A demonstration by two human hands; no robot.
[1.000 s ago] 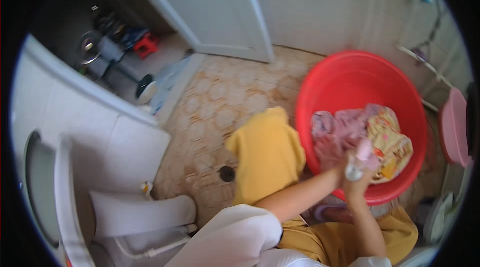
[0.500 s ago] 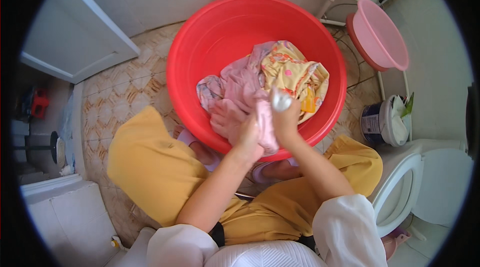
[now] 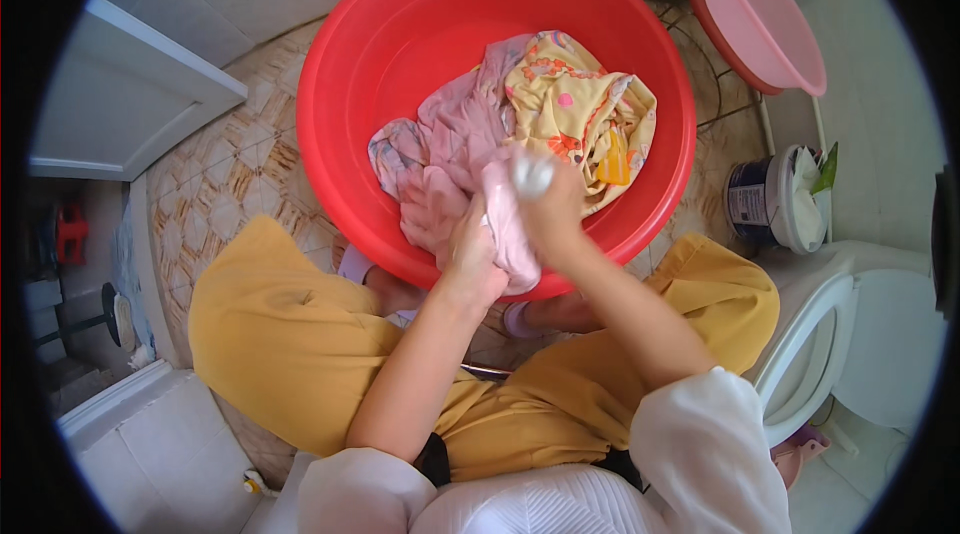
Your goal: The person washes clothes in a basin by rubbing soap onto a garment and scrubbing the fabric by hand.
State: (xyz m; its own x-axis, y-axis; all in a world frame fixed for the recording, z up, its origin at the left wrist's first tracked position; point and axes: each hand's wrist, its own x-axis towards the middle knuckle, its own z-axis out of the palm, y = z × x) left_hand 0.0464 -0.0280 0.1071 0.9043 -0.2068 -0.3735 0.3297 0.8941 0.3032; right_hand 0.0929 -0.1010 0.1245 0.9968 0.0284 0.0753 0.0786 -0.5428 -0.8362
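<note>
A large red basin [image 3: 335, 149] stands on the floor before me, with damp-looking laundry in it. My left hand [image 3: 474, 256] is closed round a bunched pink cloth [image 3: 512, 244] that rises over the basin's near side. Close to its right, my right hand [image 3: 558, 219] grips a whitish rounded object [image 3: 530, 176], smeared by motion, against or just above the cloth; its kind cannot be made out. Beyond my hands lie pink clothing [image 3: 455, 124] and a yellow patterned garment [image 3: 575, 99]. An orange-yellow piece [image 3: 613, 159] rests on the yellow fabric.
A pink basin [image 3: 765, 19] leans at the right on a reddish one. Below it stands a dark-and-white bucket [image 3: 770, 204] with white material and a green leaf-like piece. A toilet [image 3: 815, 354] is at my right, an open white door [image 3: 130, 89] at the left. My knees flank the red basin.
The view has tilted, so the red basin sits higher in the picture. My right hand and the whitish object have shifted slightly leftward. The left hand keeps its hold on the pink cloth.
</note>
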